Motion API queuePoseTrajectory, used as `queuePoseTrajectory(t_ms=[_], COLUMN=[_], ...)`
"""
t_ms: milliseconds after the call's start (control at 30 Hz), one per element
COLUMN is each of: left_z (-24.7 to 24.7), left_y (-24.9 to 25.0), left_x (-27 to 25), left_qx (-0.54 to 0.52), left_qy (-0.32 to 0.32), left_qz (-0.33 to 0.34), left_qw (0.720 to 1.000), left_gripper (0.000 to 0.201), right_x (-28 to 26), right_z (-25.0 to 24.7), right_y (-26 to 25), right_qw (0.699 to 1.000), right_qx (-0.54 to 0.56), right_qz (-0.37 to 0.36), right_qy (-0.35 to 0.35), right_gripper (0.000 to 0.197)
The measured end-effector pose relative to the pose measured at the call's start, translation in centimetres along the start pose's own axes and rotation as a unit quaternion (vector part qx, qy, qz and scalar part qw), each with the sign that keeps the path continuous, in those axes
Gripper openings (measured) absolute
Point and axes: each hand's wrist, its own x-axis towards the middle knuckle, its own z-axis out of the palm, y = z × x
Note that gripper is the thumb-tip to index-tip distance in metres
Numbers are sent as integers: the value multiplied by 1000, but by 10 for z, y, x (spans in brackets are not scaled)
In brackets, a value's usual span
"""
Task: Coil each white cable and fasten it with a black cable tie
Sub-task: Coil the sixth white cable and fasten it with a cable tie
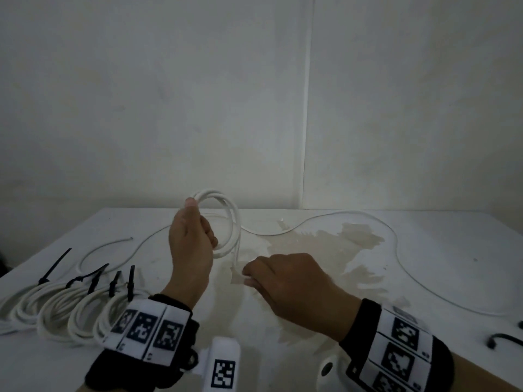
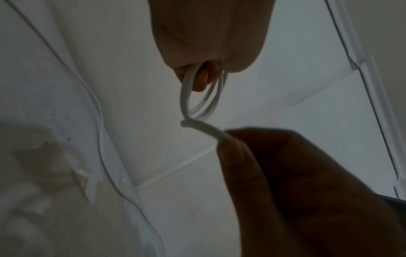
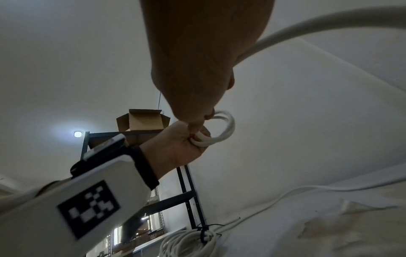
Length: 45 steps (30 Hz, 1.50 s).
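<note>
While your left hand [image 1: 192,241] is gripping the part-wound coil [image 1: 226,222], your right hand [image 1: 285,278] is pinching the white cable [image 1: 396,239], coiling midway; next loop needs slack drawn off the table [image 1: 452,278].

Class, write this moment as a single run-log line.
left hand: holds cable coil | right hand: feeds loose cable | finished bundles: tied, table's left | stage: coiling, untied

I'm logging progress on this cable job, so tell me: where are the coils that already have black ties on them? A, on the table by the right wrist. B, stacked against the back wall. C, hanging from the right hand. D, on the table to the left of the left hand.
D: the tied coils lie on the table left of the left hand, each with a black tie.
</note>
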Motion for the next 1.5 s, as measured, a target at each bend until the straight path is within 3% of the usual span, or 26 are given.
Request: queuePoseTrajectory(t_ms=[100,233,300,433,633,1000,1167,1300,1367,1433,1500], left_z=[6,9,7,5,10,10,14,18,18,17,16], left_y=[-4,1,1,-5,3,11,18,22,22,23,23], left_x=[-12,-20,-25,-33,-43,-45,-47,-46,-45,-44,-42], left_qx=[24,37,78,116,141,71,91,88,67,45,22], left_qy=[-53,-145,-195,-260,-295,-336,-345,-335,-319,-301,-279], left_qz=[4,-36,-24,-10,-11,-184,-173,-151,-154,-159,-165], left_qw=[998,988,977,959,945,921,918,926,933,939,946], left_gripper=[44,41,41,55,39,45,36,39,39,38,38], right_x=[7,14,15,20,20,15,13,18,20,20,19], right_z=[-1,-7,-11,-17,-22,-41,-42,-48,-51,-53,-54], right_y=[-2,4,8,10,19,52,50,48,45,43,41], right_qw=[1000,999,997,992,984,965,947,917,881,841,818], right_qx=[-2,18,36,95,142,209,246,308,370,431,458], right_qz=[-17,-16,-18,39,88,157,201,252,295,326,343], right_qy=[8,46,59,74,61,26,38,19,-13,-41,-57], right_gripper=[24,22,18,16,20,26,29,20,14,20,23])
